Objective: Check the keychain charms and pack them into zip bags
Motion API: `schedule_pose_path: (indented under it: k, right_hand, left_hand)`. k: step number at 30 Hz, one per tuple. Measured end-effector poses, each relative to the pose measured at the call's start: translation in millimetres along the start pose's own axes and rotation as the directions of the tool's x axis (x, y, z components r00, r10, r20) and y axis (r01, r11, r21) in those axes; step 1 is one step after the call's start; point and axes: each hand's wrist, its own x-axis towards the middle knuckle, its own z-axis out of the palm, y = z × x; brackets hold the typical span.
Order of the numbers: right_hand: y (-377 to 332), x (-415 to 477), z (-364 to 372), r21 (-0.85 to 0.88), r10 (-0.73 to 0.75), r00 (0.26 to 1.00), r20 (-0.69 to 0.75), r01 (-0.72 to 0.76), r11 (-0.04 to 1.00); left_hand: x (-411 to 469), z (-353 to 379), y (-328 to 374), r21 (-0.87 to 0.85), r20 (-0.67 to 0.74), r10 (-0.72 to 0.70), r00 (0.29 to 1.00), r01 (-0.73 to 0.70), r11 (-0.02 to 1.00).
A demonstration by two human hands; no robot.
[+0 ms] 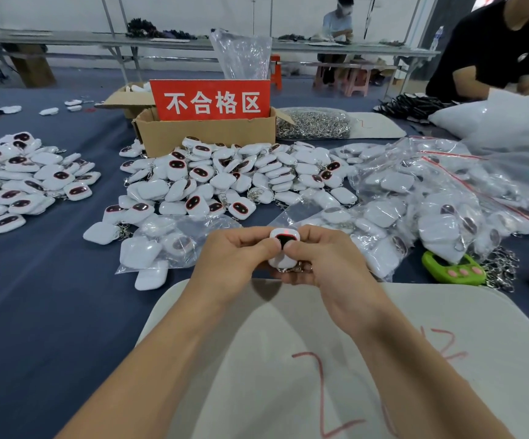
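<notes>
A pale mat [288,359] with red scribbled marks lies at the bottom of the frame on the blue-covered counter [35,296], and both forearms reach across it. Just past its far edge, at the centre of the frame, the left hand [231,264] and the right hand [329,264] meet around one white charm [283,237], held clear of the counter. The fingers [247,237] of both hands are curled and pinch the charm from either side, with the thumbs pressed on its near face. Its dark face and a small red light show between the fingertips, and its metal chain [301,267] hangs below.

Left of the hands lies a filled zip bag [168,245], with a few loose white charms beside it. Right of the hands, a heap of filled zip bags [415,210] with red seal strips spreads toward the right edge. Near it, at lower right, sits a green gadget [453,270] with pink buttons, just beside a tangle of chains.

Farther back, a large pile of charms [231,175] fills the middle of the counter, and a second pile [25,182] lies at the left edge. Behind the middle pile stands a cardboard box [206,131] carrying a red sign [211,101] with white characters. A bag of metal key rings [314,123] lies to its right.

In the upper right a person in black [494,49] leans over the counter. Another person [339,20] sits at a far table along the wall.
</notes>
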Motion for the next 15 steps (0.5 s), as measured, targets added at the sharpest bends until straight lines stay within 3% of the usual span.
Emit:
schedule_pose_path:
  k: [15]
  right_hand:
    - [0.5, -1.7, 6.3, -0.066, -0.022, 0.998, 0.059, 0.026, 0.997]
  left_hand:
    - [0.3, 3.4, -1.0, 0.09, -0.156, 0.036, 0.987, -0.022, 0.996]
